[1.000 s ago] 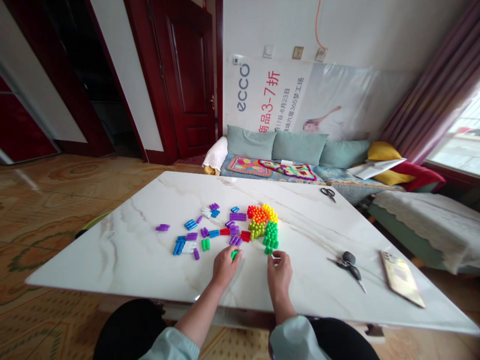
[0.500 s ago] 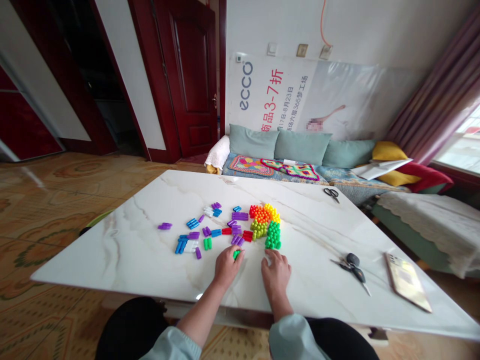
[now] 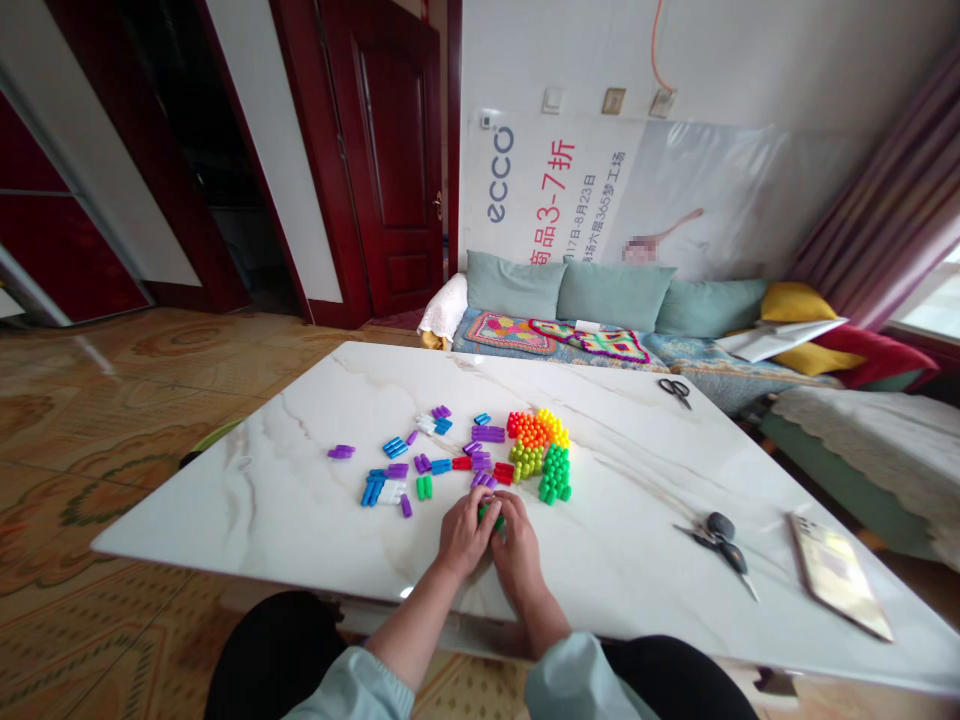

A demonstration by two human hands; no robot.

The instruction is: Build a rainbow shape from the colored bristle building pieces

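Observation:
My left hand (image 3: 463,535) and my right hand (image 3: 517,550) meet above the near part of the table. The fingers of both close around small green plastic pieces (image 3: 491,516), mostly hidden by the fingertips. Just beyond the hands lie purple rounded pieces (image 3: 484,481) and red ones (image 3: 504,473). To the right stands a bumpy cluster of green pieces (image 3: 555,474). Behind it are olive (image 3: 526,460), orange-red (image 3: 527,428) and yellow (image 3: 555,428) clusters. A green pair (image 3: 424,487) rests left of my left hand.
The white marbled table (image 3: 300,490) also bears blue (image 3: 395,447), white (image 3: 391,491) and purple (image 3: 341,452) pieces on the left. At the right lie a dark-handled tool (image 3: 721,548), a phone (image 3: 840,575) and black scissors (image 3: 675,391). A sofa (image 3: 525,345) stands beyond the table.
My right hand has moved left from beside the green cluster to meet my left hand at the green pieces. The view has shifted slightly.

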